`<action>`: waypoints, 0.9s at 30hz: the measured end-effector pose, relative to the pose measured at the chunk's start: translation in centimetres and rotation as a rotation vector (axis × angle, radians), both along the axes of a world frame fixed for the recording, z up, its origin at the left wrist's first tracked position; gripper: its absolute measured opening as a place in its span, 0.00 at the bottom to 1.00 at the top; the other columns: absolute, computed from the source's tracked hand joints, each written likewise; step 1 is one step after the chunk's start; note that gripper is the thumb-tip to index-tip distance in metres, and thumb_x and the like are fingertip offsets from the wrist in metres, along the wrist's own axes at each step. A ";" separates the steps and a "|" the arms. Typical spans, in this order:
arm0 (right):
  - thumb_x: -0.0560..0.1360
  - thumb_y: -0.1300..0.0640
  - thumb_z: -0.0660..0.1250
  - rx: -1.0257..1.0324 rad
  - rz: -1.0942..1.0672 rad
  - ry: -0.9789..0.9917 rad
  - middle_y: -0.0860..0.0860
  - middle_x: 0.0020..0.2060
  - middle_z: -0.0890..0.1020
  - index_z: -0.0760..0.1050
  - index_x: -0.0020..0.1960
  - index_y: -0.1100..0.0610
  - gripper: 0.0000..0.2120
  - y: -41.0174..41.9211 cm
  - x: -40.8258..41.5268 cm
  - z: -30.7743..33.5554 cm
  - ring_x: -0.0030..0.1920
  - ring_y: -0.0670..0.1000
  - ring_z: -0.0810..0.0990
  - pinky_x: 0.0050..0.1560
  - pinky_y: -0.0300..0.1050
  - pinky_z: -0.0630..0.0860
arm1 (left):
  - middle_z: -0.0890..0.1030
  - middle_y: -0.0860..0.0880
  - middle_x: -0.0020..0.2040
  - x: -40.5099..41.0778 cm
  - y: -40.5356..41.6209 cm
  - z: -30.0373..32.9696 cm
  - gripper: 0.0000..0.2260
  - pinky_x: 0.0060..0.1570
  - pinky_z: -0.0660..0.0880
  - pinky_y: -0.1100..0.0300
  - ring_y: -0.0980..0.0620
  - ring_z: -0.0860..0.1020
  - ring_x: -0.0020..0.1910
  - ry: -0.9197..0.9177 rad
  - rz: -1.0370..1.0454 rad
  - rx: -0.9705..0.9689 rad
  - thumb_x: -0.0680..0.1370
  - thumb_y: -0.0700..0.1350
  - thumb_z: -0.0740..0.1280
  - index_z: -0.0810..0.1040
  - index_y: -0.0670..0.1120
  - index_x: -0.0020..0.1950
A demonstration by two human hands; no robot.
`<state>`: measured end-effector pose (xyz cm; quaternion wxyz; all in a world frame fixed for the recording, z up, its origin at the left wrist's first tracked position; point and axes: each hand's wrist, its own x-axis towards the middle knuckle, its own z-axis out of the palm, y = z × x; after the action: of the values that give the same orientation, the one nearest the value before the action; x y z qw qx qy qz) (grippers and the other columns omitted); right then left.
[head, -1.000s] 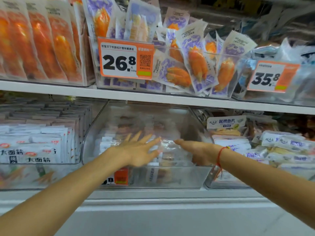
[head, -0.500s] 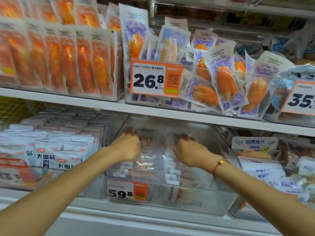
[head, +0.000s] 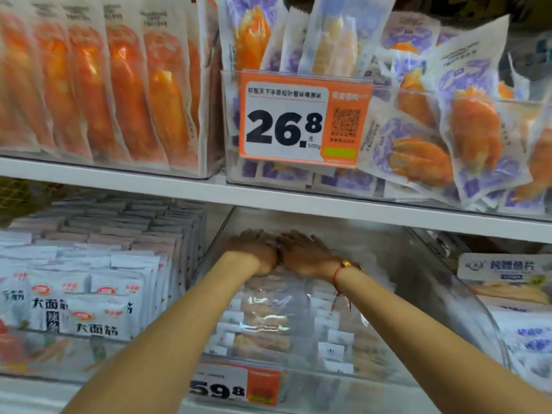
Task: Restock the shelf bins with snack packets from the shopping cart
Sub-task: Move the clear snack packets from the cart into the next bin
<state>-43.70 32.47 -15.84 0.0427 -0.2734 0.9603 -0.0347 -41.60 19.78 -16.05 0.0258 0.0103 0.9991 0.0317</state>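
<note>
orange price tag (head: 304, 119) — 26.8, white shelf board (head: 179, 189)

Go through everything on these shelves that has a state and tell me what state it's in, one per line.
left hand: flat, fingers straight, deep in the bin
right hand: flat beside the left, touching it
clear bin: open-topped, partly filled, back part bare
clear snack packets: stacked in rows at the front
26.8 price tag: upright on the upper bin
59.8 price tag: on the bin front, partly hidden by an arm
</note>
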 end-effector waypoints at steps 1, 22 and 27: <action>0.83 0.47 0.46 0.001 0.031 -0.019 0.46 0.77 0.54 0.52 0.77 0.43 0.22 0.3 0.5 0.1 0.77 0.51 0.48 0.75 0.56 0.44 | 0.60 0.48 0.76 0.4 0.1 0.4 0.21 0.72 0.60 0.49 0.47 0.61 0.74 -0.014 -0.012 -0.004 0.82 0.50 0.51 0.60 0.51 0.76; 0.83 0.54 0.51 -0.281 0.029 -0.131 0.52 0.74 0.65 0.64 0.74 0.51 0.20 2.2 6.1 2.6 0.73 0.53 0.63 0.71 0.44 0.57 | 0.70 0.44 0.71 6.2 -1.0 3.9 0.19 0.68 0.66 0.52 0.45 0.70 0.68 -0.114 -0.056 -0.066 0.82 0.50 0.52 0.69 0.46 0.71; 0.84 0.49 0.46 -0.089 0.061 -0.054 0.46 0.77 0.56 0.57 0.76 0.45 0.21 2.8 7.7 0.8 0.77 0.50 0.52 0.74 0.49 0.46 | 0.65 0.48 0.74 9.8 -0.1 2.5 0.20 0.74 0.48 0.53 0.50 0.62 0.74 0.044 -0.124 -0.210 0.83 0.48 0.47 0.65 0.49 0.73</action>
<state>-36.02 35.26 -15.06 0.0574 -0.3030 0.9476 -0.0834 -31.80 19.63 -13.53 0.0070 0.0700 0.9947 -0.0752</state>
